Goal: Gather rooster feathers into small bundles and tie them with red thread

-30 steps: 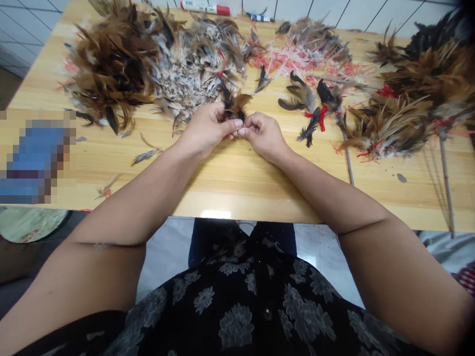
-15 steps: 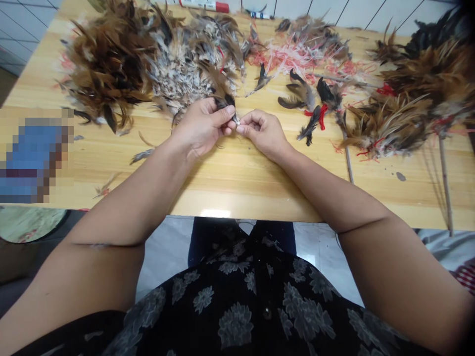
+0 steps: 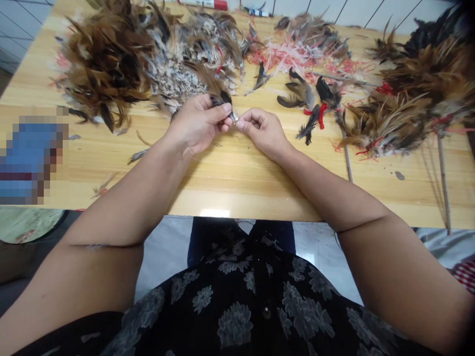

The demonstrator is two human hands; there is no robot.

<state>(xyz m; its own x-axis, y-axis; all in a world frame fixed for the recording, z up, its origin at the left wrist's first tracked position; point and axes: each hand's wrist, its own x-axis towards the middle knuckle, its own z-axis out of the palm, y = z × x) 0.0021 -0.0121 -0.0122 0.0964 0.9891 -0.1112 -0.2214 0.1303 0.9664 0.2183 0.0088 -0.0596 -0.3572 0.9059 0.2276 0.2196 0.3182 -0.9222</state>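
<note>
My left hand (image 3: 198,123) pinches a small tuft of dark brown feathers (image 3: 221,96) between thumb and fingers, with a pale quill tip (image 3: 233,117) showing at its lower end. My right hand (image 3: 262,132) sits just to the right, its pinched fingertips almost touching that quill tip. Nothing shows between those fingers, though a fine thread would be too small to tell. Directly beyond my left hand lies a speckled grey-and-white feather heap (image 3: 185,74), with a brown feather heap (image 3: 107,64) to its left.
The light wooden table (image 3: 237,190) holds loose feathers, pink and red plastic strands (image 3: 293,57), and feather bundles tied with red on bamboo sticks (image 3: 393,123). A red-and-white tube (image 3: 202,4) lies at the far edge. A pixelated blue object (image 3: 31,158) sits at left.
My left hand has shifted slightly left, and the feather tuft now points up and to the left. My right hand has barely moved.
</note>
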